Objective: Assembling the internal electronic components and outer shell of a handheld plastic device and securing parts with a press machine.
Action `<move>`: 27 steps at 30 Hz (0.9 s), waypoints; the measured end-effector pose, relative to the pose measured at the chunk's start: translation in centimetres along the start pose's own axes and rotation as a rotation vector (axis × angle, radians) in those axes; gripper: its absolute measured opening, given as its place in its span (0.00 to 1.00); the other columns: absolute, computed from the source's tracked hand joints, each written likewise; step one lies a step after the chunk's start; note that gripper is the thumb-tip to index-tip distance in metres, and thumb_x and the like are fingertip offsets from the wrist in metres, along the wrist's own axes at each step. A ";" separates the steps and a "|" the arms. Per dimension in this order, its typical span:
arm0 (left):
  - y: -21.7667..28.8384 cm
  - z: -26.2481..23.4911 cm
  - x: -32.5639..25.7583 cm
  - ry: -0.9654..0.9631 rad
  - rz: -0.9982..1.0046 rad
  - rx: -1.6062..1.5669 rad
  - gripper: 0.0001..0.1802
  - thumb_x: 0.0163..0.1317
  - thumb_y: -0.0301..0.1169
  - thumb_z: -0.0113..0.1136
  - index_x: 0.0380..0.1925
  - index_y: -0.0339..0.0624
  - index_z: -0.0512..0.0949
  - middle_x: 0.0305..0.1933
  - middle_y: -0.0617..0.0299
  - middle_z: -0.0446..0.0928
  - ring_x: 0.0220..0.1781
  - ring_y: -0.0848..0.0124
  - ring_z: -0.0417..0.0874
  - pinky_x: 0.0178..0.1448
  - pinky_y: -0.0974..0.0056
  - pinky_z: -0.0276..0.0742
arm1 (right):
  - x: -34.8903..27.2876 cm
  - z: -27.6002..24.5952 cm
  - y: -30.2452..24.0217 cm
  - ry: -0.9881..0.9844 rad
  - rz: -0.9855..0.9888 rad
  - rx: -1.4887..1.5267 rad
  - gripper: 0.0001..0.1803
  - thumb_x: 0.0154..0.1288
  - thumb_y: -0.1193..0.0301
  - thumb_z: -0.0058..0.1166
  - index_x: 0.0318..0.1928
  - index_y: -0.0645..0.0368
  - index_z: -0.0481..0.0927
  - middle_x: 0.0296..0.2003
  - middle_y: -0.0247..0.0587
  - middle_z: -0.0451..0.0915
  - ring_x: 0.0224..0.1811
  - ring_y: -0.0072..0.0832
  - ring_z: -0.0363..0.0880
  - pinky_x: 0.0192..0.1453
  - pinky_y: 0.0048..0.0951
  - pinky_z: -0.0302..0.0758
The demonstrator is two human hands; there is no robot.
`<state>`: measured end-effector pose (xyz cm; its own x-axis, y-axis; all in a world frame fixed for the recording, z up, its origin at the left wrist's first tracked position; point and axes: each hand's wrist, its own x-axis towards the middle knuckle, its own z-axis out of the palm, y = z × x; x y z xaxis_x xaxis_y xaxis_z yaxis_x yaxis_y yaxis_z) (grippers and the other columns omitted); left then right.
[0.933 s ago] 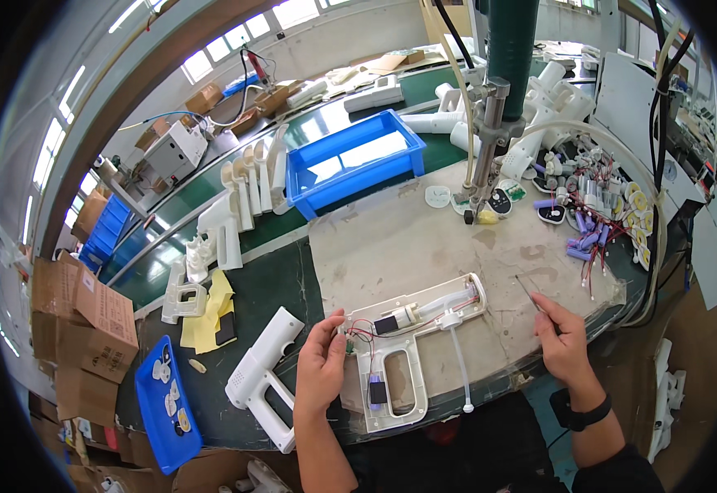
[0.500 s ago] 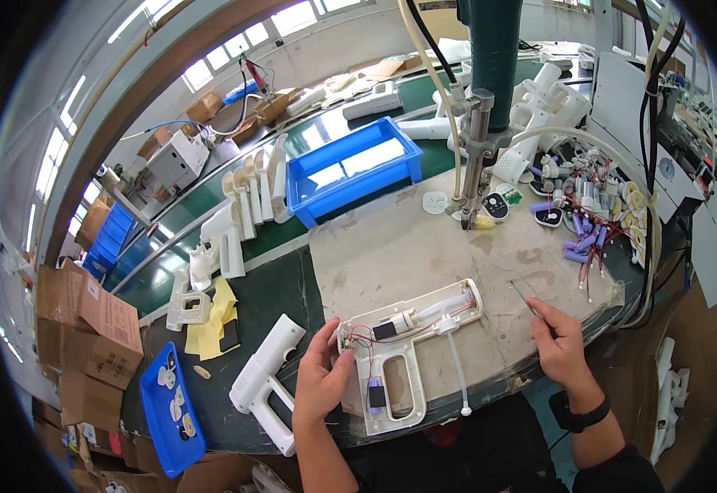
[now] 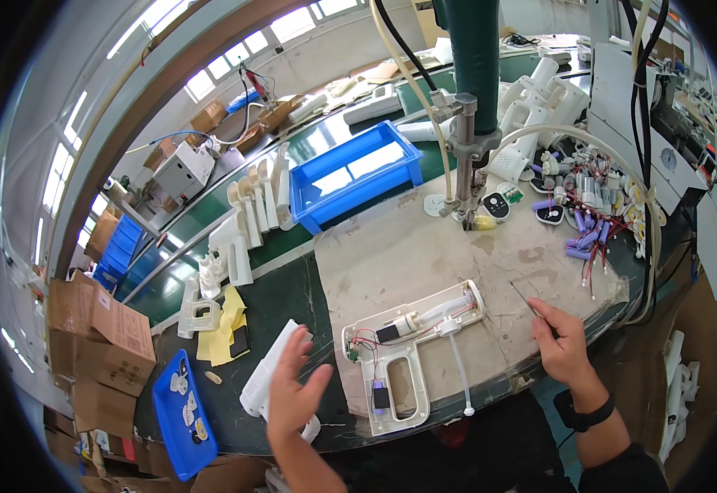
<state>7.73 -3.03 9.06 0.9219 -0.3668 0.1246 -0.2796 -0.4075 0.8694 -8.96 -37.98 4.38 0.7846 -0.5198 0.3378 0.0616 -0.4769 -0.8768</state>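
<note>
An open white plastic housing half [image 3: 418,386] with a looped handle lies on the mat. Inside it are a motor-like part [image 3: 399,328], red wires, a small green circuit board [image 3: 352,352] and a purple battery [image 3: 378,399] with a black pad. A thin white tube [image 3: 459,370] hangs out toward the table's front edge. My left hand [image 3: 294,396] is open with fingers spread, above a second white housing piece [image 3: 270,361] that it partly covers. To the right of the open half, my right hand [image 3: 560,341] pinches a thin pointed metal tool [image 3: 523,293].
A green press column [image 3: 475,66] with a metal shaft stands beyond the mat. Purple batteries [image 3: 592,234] and wired parts are heaped at right. A blue bin [image 3: 309,218] sits behind, a blue tray [image 3: 161,411] at left beside yellow sheets [image 3: 225,329].
My left hand has let go of the open housing half and moved left over the other white piece. My right hand stays nearly still with the metal tool. The view has shifted slightly.
</note>
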 end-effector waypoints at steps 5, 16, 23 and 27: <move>-1.4 -6.4 1.2 0.067 0.069 0.557 0.40 0.47 0.28 0.70 0.63 0.35 0.68 0.68 0.43 0.66 0.68 0.52 0.69 0.71 0.58 0.64 | 0.0 -0.1 0.1 0.008 -0.015 0.034 0.15 0.64 0.79 0.52 0.52 0.66 0.79 0.32 0.47 0.81 0.29 0.27 0.77 0.37 0.26 0.73; -1.7 -7.4 4.3 -0.025 -0.064 0.568 0.36 0.40 0.29 0.70 0.56 0.39 0.76 0.47 0.49 0.82 0.49 0.60 0.83 0.57 0.62 0.76 | 0.0 -0.6 0.2 0.025 -0.106 0.050 0.15 0.64 0.78 0.53 0.51 0.64 0.80 0.33 0.50 0.82 0.31 0.38 0.80 0.38 0.31 0.74; 11.8 2.5 5.9 -0.316 0.373 0.673 0.35 0.39 0.32 0.68 0.55 0.40 0.77 0.55 0.50 0.78 0.57 0.54 0.77 0.62 0.57 0.72 | 0.0 -0.8 0.3 0.055 -0.140 0.030 0.15 0.64 0.76 0.53 0.51 0.62 0.80 0.28 0.48 0.79 0.28 0.39 0.77 0.34 0.33 0.73; 11.5 7.3 7.1 -0.468 0.432 0.639 0.35 0.41 0.32 0.68 0.56 0.43 0.76 0.56 0.52 0.78 0.58 0.54 0.76 0.63 0.56 0.72 | -0.1 -0.9 0.2 0.035 -0.132 0.045 0.16 0.64 0.75 0.53 0.53 0.61 0.80 0.27 0.47 0.78 0.27 0.39 0.77 0.32 0.34 0.73</move>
<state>9.11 -16.44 16.47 0.5374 -0.8418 0.0500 -0.8008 -0.4908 0.3432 -9.57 -38.71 4.48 0.7458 -0.4794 0.4625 0.1915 -0.5107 -0.8382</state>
